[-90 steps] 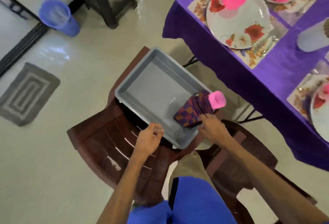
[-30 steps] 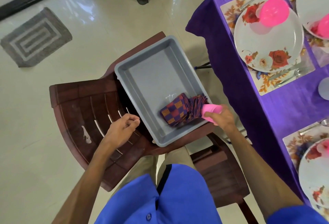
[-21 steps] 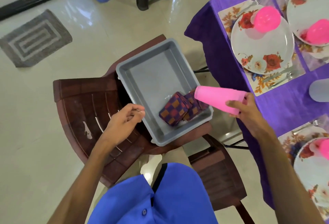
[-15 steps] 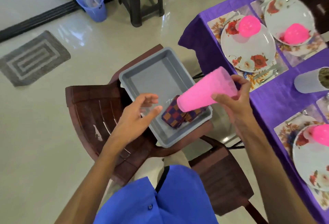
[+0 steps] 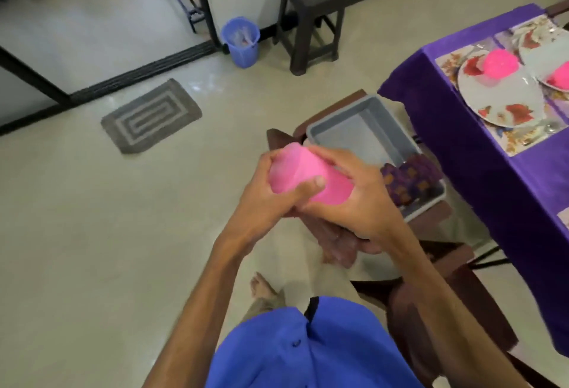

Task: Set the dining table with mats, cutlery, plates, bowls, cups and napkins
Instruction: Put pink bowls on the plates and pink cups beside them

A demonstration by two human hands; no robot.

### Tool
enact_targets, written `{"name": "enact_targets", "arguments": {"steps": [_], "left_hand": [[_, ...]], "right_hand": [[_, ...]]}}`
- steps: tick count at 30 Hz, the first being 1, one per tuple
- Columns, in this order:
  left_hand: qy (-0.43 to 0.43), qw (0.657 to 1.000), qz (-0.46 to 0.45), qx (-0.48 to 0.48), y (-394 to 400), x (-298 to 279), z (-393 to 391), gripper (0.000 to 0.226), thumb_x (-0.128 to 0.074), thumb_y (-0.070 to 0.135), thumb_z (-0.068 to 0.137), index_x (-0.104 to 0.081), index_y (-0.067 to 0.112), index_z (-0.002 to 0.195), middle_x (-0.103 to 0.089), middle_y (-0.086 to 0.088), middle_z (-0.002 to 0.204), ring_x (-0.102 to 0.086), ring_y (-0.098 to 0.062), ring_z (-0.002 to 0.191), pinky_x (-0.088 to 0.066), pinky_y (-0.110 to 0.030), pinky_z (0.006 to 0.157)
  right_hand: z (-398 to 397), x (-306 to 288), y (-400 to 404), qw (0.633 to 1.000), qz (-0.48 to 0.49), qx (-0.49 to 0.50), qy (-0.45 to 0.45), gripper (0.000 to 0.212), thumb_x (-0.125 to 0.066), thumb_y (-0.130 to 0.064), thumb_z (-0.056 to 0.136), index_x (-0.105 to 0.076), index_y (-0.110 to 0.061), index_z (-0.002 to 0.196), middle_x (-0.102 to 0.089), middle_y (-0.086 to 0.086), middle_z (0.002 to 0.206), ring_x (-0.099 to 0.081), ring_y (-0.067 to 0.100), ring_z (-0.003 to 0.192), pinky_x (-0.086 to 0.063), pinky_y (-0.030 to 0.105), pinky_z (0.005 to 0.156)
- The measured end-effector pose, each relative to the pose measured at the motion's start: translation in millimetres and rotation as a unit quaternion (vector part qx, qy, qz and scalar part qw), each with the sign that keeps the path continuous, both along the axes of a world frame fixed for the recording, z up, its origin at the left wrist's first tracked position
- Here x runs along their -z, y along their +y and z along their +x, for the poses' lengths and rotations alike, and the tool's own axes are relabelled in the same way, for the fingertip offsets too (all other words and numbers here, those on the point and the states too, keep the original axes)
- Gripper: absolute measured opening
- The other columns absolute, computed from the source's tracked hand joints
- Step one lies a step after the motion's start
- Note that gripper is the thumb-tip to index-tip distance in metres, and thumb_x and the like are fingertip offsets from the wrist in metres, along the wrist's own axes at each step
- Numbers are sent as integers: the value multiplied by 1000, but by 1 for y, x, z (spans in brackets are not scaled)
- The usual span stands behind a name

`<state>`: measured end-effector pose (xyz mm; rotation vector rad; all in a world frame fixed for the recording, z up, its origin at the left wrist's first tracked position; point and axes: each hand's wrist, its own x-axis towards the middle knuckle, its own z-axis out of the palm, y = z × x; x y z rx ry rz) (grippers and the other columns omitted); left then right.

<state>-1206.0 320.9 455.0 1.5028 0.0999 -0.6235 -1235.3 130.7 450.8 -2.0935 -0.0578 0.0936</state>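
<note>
Lying on its side in mid-air, the pink cup stack runs with its long axis from upper left, the narrow closed end, down to lower right, the wider rim end, and it hangs over the floor just left of the grey tray. Your left hand wraps the narrow end, thumb across the front and fingers curled over the top; your right hand cups the rim end from above and behind, its fingers folded round the pink wall. Both hands hold the stack firmly, touching one another beneath it. Whether it is one cup or several nested I judge only from its length; separating them would call for pulling along that slanted axis, left hand drawing away toward the doormat, right hand staying put. Your right hand is the nearer to the purple-clothed surface, where plates with pink bowls sit on mats. Folded checked napkins lie in the tray's near end, just beyond your right knuckles.
</note>
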Motion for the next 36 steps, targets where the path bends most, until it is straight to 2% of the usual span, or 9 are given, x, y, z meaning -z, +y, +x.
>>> {"name": "enact_targets", "arguments": {"steps": [2,6,10,15,18,21,25,29,36], "left_hand": [[-12,999,27,-23,28,1,4,65,-92,34,77,-52,32,129,-62,9,121,-70,1,97,-65,-37,75],[-32,998,35,-38,70,5,21,72,-92,49,67,-55,32,126,-66,21,111,-70,-4,101,-65,-41,73],[-24,998,30,-52,78,8,58,73,-87,55,62,-60,26,123,-67,4,118,-75,-18,95,-62,-38,60],[65,986,-24,-148,85,31,153,76,-80,58,62,-64,17,125,-72,-15,121,-77,-32,98,-61,-35,57],[48,987,-12,-151,112,41,233,77,-83,54,63,-64,16,127,-72,-13,121,-77,-26,97,-64,-34,61],[19,992,44,-116,131,46,314,83,-86,54,63,-62,17,133,-69,-7,127,-75,-20,101,-65,-36,69],[14,991,56,-119,115,46,412,84,-86,56,65,-60,19,136,-66,-8,132,-74,-23,105,-65,-40,74],[10,996,62,-57,64,48,496,86,-86,57,63,-56,18,134,-65,-7,130,-74,-22,105,-65,-38,74],[12,986,90,141,-52,79,640,89,-88,57,59,-55,23,135,-64,-4,130,-73,-23,107,-66,-41,76]], "right_hand": [[8,-2,32,999,-36,-39,-4,87,-87,-54,73,-48,-35,149,-55,-18,140,-52,6,129,-49,34,105],[35,1,73,993,-79,-79,26,94,-89,-55,69,-40,-39,148,-53,-21,136,-55,3,121,-55,35,97],[71,2,82,983,-164,-62,-50,89,-87,-49,71,-46,-28,147,-59,-14,129,-59,6,112,-55,29,87],[145,29,57,946,-291,12,-143,68,-80,-44,79,-58,-18,137,-66,-1,120,-63,19,104,-56,40,81],[188,36,20,976,-162,142,-44,75,-91,-37,74,-50,-27,137,-62,-5,120,-62,12,104,-56,27,82],[239,42,-10,973,-40,221,63,82,-95,-37,69,-48,-36,136,-62,-10,123,-64,10,109,-53,11,80],[318,50,-26,933,122,321,110,72,-89,-58,66,-60,-39,128,-68,-5,124,-68,19,111,-61,38,88],[390,44,-38,876,305,368,68,77,-84,-51,75,-55,-21,139,-67,6,127,-67,26,117,-59,44,93],[465,69,-63,807,321,494,46,58,-79,-42,86,-60,-24,137,-69,5,131,-68,25,118,-60,44,90]]}}
